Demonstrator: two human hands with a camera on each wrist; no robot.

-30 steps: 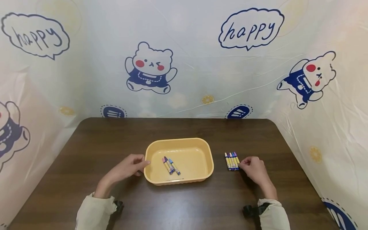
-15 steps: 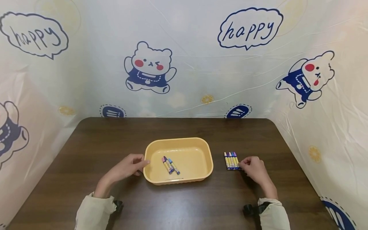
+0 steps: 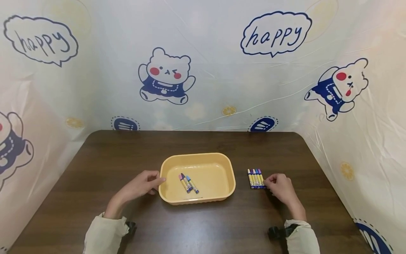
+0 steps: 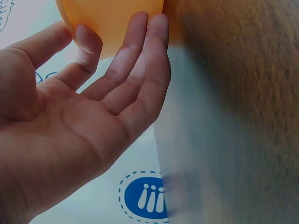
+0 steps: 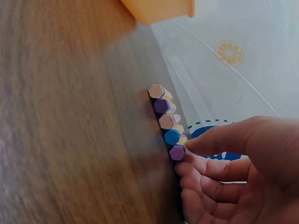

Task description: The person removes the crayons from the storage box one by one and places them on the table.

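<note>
A yellow plastic tray (image 3: 215, 180) stands on the table in the head view, with 3 crayons (image 3: 192, 185) lying together in it. At its left end my left hand (image 3: 141, 184) pinches the rim, thumb over the edge and index finger outside; the other fingers extend along the outer wall in the left wrist view. To the right of the tray several crayons (image 3: 254, 178) lie side by side in a row. My right hand (image 3: 280, 187) pinches the purple crayon (image 5: 177, 153) at the row's right end between thumb and index finger, its other fingers curled near the tabletop.
The dark wooden table (image 3: 196, 229) has a printed white sheet (image 3: 215, 70) rising behind it and along both sides. Between the tray and the crayon row there is a short gap of tabletop. Each wrist wears a black camera mount (image 3: 277, 233) near its sleeve.
</note>
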